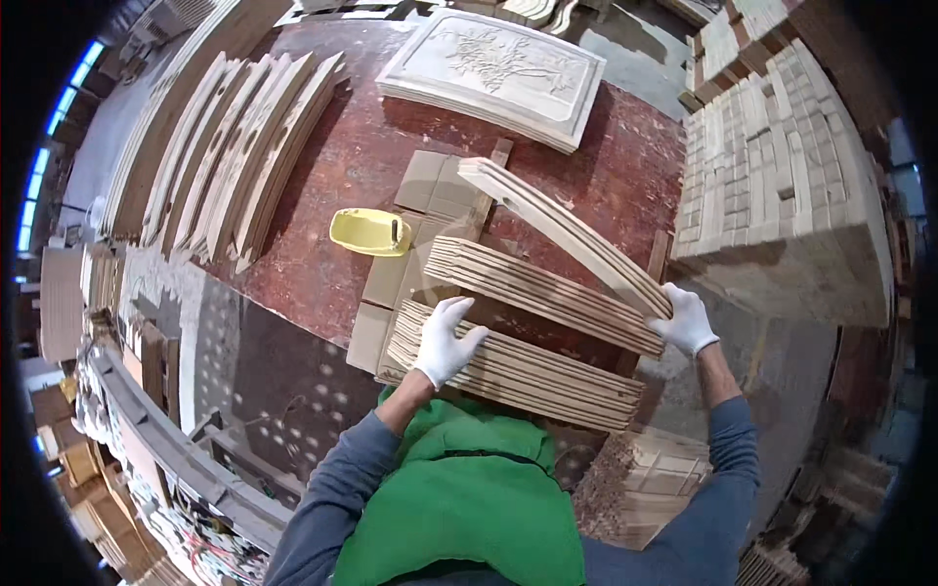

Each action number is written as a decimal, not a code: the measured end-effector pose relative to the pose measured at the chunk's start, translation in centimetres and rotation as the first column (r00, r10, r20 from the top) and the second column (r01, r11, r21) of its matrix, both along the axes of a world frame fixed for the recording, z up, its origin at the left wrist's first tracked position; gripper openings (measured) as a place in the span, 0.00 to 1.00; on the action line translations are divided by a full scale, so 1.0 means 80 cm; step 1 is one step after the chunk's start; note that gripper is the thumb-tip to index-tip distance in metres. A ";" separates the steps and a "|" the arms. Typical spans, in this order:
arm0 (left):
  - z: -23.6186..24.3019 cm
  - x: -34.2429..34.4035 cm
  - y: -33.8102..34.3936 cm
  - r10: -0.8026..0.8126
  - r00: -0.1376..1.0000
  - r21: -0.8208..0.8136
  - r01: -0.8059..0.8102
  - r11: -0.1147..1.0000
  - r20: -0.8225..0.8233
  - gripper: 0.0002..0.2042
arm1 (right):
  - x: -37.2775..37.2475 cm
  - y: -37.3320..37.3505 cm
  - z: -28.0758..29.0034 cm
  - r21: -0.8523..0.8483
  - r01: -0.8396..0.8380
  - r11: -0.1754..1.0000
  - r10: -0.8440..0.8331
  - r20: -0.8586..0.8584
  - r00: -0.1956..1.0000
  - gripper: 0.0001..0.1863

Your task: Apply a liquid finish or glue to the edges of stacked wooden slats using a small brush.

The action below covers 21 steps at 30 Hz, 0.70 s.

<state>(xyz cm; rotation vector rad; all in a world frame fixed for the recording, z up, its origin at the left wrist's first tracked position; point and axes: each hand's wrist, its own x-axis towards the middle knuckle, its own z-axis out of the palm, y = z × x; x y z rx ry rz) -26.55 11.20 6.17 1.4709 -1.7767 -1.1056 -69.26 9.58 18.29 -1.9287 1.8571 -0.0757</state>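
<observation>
My right hand (689,322), in a white glove, grips the near end of a bundle of narrow wooden slats (557,225), which runs diagonally up to the left. Just below that bundle lies a stack of thin slats (528,288). My left hand (445,342), also gloved, is on the left end of a nearer slat stack (547,386), fingers spread and slightly bent. Both lower stacks rest partly over flattened cardboard (430,181). A yellow plastic container (369,227) with a dark item at one end sits left of them.
The red worn table (635,146) carries carved white panels (489,68) at the back and long curved boards (225,156) at the left. Tall stacks of pale wooden pieces (772,195) stand at the right. A grey rail (147,410) runs along the lower left.
</observation>
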 end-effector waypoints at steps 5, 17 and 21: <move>-0.034 0.015 -0.009 0.239 0.970 0.027 -0.240 0.970 0.038 0.41 | -0.044 -0.026 -0.043 0.180 -0.102 0.978 0.107 -0.018 0.994 0.21; -0.058 0.032 -0.146 -0.225 0.891 0.042 0.227 0.973 0.394 0.62 | -0.099 -0.009 -0.141 0.238 -0.125 0.963 0.066 0.241 0.968 0.31; -0.075 0.049 -0.171 -0.226 0.918 0.082 0.211 0.974 0.325 0.60 | -0.119 0.067 -0.181 -0.210 0.545 0.811 -0.449 0.374 0.812 0.31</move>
